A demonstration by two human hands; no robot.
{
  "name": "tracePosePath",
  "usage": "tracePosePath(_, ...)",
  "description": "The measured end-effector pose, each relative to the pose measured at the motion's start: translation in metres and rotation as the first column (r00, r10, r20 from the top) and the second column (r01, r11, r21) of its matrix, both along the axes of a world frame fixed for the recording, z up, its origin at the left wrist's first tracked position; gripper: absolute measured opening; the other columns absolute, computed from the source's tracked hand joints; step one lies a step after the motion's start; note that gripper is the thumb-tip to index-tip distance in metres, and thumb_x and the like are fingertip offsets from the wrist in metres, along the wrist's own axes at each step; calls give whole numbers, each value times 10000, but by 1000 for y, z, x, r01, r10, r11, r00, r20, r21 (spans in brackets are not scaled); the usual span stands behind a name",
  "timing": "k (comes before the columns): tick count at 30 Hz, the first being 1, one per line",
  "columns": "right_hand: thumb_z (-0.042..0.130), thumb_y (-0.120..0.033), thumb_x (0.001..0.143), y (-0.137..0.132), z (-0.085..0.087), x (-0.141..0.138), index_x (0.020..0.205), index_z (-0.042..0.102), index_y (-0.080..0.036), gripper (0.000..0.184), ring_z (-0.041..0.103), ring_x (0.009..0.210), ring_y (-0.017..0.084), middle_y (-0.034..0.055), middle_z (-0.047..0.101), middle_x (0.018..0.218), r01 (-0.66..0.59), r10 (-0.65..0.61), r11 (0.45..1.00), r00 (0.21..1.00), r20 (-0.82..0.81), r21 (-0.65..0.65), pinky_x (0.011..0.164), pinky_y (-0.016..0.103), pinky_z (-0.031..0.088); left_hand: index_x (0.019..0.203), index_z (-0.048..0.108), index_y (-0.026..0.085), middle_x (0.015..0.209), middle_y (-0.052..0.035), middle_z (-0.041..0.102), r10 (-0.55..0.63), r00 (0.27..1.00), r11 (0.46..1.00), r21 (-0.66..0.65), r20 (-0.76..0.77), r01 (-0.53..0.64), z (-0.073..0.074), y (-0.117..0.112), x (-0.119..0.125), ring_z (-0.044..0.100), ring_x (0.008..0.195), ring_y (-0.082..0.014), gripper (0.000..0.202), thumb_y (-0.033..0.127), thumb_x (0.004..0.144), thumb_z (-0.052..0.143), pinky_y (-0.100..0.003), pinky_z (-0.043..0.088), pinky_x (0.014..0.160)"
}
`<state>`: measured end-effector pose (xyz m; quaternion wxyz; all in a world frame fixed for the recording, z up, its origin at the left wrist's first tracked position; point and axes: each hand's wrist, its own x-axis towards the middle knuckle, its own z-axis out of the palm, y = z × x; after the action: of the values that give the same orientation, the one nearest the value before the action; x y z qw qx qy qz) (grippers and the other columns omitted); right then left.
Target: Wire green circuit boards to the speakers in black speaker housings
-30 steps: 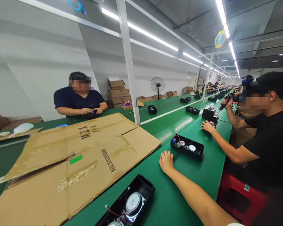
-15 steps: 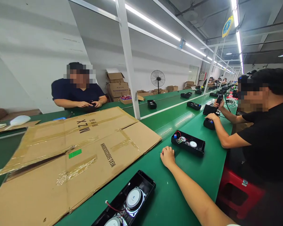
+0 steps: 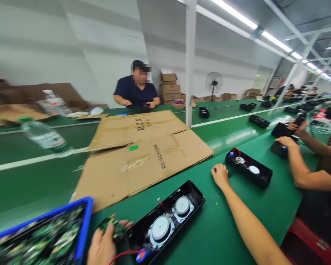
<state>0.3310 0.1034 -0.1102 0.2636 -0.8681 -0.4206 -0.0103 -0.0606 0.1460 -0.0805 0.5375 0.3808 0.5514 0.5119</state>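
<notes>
My left hand [image 3: 103, 244] at the bottom edge grips a small green circuit board [image 3: 114, 228] just left of an open black speaker housing [image 3: 168, 221]. That housing lies on the green belt [image 3: 223, 235] with two round speakers inside and a red wire at its near end. My right hand [image 3: 220, 176] rests as a loose fist on the belt, holding nothing, between this housing and a second black housing [image 3: 249, 170] farther right.
A blue bin [image 3: 44, 235] of green circuit boards sits at lower left. A flattened cardboard sheet [image 3: 146, 154] covers the belt's middle. Two water bottles [image 3: 45, 138] stand left. A co-worker's arms [image 3: 300, 162] work at right; another person [image 3: 136, 92] sits across. A white post [image 3: 190, 62] rises behind.
The view has swung left and down, bringing the blue bin, bottles and my left hand with the circuit board into sight. My right hand stays on the belt.
</notes>
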Motion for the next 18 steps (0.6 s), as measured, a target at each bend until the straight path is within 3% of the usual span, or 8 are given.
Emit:
tracePosePath(2,537,-347,909,-3,-3,4,1115,563,-164,277,554,1024,201,77,556,1162,-22,25,999,998,-66,44,882,423,473,744,565,187,605,-27,691,13,1000,1000,-15,13,-13,-8,2,-7,684,589,-244,406,541,579,676,-340,558,533)
tracePosePath(8,540,-372,903,-5,1,5,1140,547,-150,325,525,1090,231,88,540,1193,-105,189,958,930,-315,266,930,470,432,884,566,169,724,-42,693,-30,1000,998,51,4,30,-23,4,-15,695,702,-250,513,609,629,632,-360,554,651)
tracePosePath(11,504,-477,896,-6,7,-19,1159,546,-163,412,526,1118,230,101,550,1224,-224,394,891,813,-429,395,943,447,431,834,562,164,713,-51,682,-59,998,993,96,-21,61,-21,3,-15,689,684,-254,514,635,636,613,-370,547,651)
tracePosePath(14,500,-632,813,-6,10,-54,1131,590,-217,531,551,1113,223,88,592,1213,-347,568,815,638,-519,465,927,373,457,814,553,169,706,-45,666,-43,996,987,152,-78,55,-16,-2,-12,680,676,-244,503,651,671,559,-372,537,668)
tracePosePath(18,537,-684,725,-12,11,-84,1053,630,-225,572,623,975,241,82,659,1086,-385,614,789,472,-633,479,827,364,508,861,571,180,734,-48,657,34,979,975,220,-201,11,-10,-15,-2,664,708,-244,445,602,733,507,-391,511,735)
